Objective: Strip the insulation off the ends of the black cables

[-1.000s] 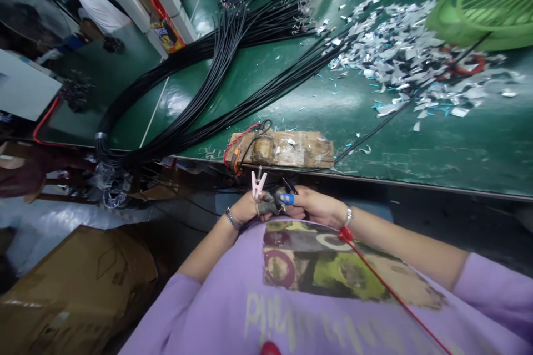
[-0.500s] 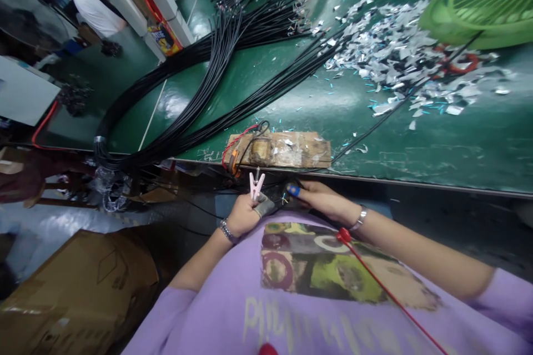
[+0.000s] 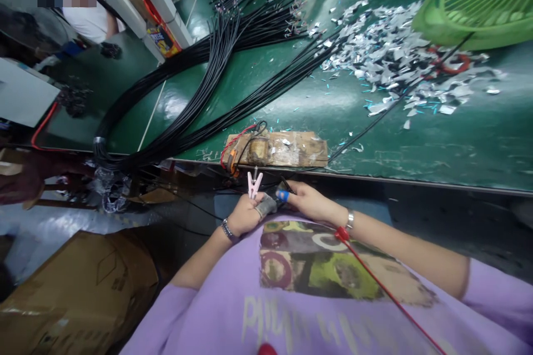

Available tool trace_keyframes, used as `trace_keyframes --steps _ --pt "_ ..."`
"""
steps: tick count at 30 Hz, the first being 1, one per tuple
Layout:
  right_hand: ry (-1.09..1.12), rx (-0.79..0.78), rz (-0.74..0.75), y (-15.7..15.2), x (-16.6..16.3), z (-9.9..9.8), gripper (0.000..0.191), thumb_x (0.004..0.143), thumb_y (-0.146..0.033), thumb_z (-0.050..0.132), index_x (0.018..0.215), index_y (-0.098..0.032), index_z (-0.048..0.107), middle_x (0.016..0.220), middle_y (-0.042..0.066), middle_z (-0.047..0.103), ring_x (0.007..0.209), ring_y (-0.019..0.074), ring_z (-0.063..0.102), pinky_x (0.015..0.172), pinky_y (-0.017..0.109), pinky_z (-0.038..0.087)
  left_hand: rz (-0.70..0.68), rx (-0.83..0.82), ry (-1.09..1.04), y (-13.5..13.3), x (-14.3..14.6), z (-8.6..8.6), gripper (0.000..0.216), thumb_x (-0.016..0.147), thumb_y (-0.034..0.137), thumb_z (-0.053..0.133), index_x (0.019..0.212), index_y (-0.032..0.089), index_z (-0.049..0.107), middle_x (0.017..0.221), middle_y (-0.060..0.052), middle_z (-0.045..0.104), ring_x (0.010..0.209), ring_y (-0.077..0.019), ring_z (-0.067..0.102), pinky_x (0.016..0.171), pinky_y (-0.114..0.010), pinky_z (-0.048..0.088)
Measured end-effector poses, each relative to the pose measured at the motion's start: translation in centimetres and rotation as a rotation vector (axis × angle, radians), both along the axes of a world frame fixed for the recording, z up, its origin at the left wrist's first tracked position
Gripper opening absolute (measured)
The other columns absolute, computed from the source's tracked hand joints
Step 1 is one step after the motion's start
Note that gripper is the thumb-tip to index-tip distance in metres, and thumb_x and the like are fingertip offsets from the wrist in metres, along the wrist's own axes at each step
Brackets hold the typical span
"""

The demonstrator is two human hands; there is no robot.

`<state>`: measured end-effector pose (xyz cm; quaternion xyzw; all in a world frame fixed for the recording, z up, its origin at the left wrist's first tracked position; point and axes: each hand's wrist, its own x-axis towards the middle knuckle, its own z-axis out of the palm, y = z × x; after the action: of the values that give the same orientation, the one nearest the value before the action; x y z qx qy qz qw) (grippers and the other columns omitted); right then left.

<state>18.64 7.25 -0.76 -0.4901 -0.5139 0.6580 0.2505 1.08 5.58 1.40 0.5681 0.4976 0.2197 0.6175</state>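
At the bench's front edge, close to my body, my left hand (image 3: pixel 246 214) is closed, its thumb covered in grey wrapping. A thin black cable (image 3: pixel 200 208) runs from the left towards it and seems pinched in the fingers. My right hand (image 3: pixel 312 201), blue tape around its thumb, is closed on a dark, flat object (image 3: pixel 285 184) whose kind I cannot make out. The two thumbs almost meet. Just above my left hand stands a pink clothespin (image 3: pixel 254 184), by the bench edge. A wooden block (image 3: pixel 297 150) with a brown coil and red wire lies behind it.
Long bundles of black cable (image 3: pixel 200 91) curve across the green bench (image 3: pixel 416 150). Silver foil scraps (image 3: pixel 387 61) with blue bits are heaped at the right, beside a green fan (image 3: pixel 478 11). A cardboard box (image 3: pixel 83 288) stands lower left. Another person (image 3: pixel 87 19) is at the far left.
My right hand has shifted left, nearer my left hand, and the dark flat object now sticks up from its fingers. The light wire end seen between the hands is hidden. The person at far left has moved.
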Motion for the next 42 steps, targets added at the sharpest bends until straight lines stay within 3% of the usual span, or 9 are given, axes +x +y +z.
trace_keyframes --steps 2,5,11,14,19,22,27,35,42 --pt "-0.082 -0.164 -0.176 0.1 0.0 -1.0 0.038 0.069 -0.056 0.057 0.065 -0.019 0.051 0.052 -0.002 0.046 0.049 0.0110 0.038 0.048 0.026 0.034 0.011 -0.045 -0.051 -0.5 -0.3 0.3 0.048 0.068 0.060 0.060 0.058 0.013 0.053 0.052 0.002 0.046 0.050 -0.0071 0.039 0.050 -0.020 0.033" --pt "-0.164 -0.214 -0.266 0.3 0.3 -2.1 0.039 0.069 -0.055 0.057 0.058 -0.019 0.050 0.049 -0.001 0.046 0.048 0.0122 0.038 0.047 0.027 0.033 0.073 -0.055 -0.070 -1.4 -1.1 0.5 0.051 0.067 0.062 0.060 0.060 0.013 0.054 0.052 0.001 0.050 0.049 -0.0070 0.042 0.050 -0.020 0.034" --pt "0.031 -0.127 -0.126 0.2 0.5 -1.0 0.034 0.056 -0.046 0.070 0.073 -0.017 0.062 0.070 0.001 0.063 0.066 0.0154 0.051 0.063 0.028 0.041 0.194 -0.084 -0.006 -2.1 -1.4 0.2 0.047 0.071 0.061 0.058 0.061 0.015 0.050 0.042 0.006 0.043 0.037 -0.0043 0.031 0.039 -0.018 0.025" --pt "0.067 -0.116 -0.146 0.3 0.6 0.1 0.030 0.056 -0.038 0.070 0.075 -0.017 0.062 0.063 -0.001 0.059 0.057 0.0119 0.047 0.056 0.025 0.038 0.201 -0.006 0.048 -2.1 -1.2 -0.2 0.043 0.073 0.055 0.057 0.059 0.016 0.050 0.043 0.005 0.044 0.038 -0.0048 0.034 0.040 -0.018 0.028" --pt "0.175 -0.242 -0.104 0.0 0.2 1.5 0.034 0.064 -0.049 0.066 0.069 -0.017 0.056 0.051 -0.005 0.049 0.042 0.0053 0.028 0.041 0.023 0.018 0.096 0.371 0.328 -2.0 -1.2 -0.4 0.027 0.079 0.039 0.052 0.067 0.016 0.060 0.055 -0.001 0.058 0.050 -0.0094 0.049 0.050 -0.021 0.037" --pt "0.245 -0.351 -0.086 -0.2 -0.3 2.0 0.043 0.057 -0.054 0.070 0.069 -0.017 0.051 0.059 -0.004 0.056 0.041 0.0033 0.028 0.040 0.022 0.015 -0.054 0.635 0.535 -1.9 -1.3 -0.3 0.020 0.078 0.030 0.051 0.071 0.017 0.064 0.059 -0.003 0.063 0.054 -0.0116 0.054 0.053 -0.022 0.037" --pt "0.325 -0.430 0.015 -0.3 -0.3 2.2 0.043 0.055 -0.052 0.072 0.070 -0.018 0.051 0.042 -0.009 0.045 0.038 0.0036 0.026 0.040 0.022 0.012 -0.113 0.893 0.694 -1.8 -1.3 -0.3 0.020 0.079 0.027 0.048 0.069 0.018 0.063 0.055 -0.002 0.062 0.051 -0.0126 0.055 0.050 -0.023 0.036" --pt "0.422 -0.446 0.048 -0.3 0.1 1.3 0.042 0.057 -0.051 0.073 0.070 -0.014 0.056 0.038 -0.009 0.043 0.036 0.0028 0.025 0.041 0.024 0.009 -0.099 0.992 0.712 -1.9 -1.2 -0.3 0.023 0.080 0.026 0.045 0.066 0.019 0.061 0.054 -0.002 0.062 0.050 -0.0125 0.055 0.050 -0.023 0.037" --pt "0.445 -0.452 0.061 -0.4 0.2 0.8 0.041 0.057 -0.050 0.074 0.068 -0.012 0.062 0.039 -0.009 0.042 0.037 0.0024 0.024 0.042 0.023 0.011 -0.092 0.893 0.667 -2.0 -1.2 -0.4 0.019 0.079 0.026 0.048 0.070 0.020 0.063 0.058 -0.003 0.063 0.053 -0.0127 0.056 0.053 -0.022 0.039"
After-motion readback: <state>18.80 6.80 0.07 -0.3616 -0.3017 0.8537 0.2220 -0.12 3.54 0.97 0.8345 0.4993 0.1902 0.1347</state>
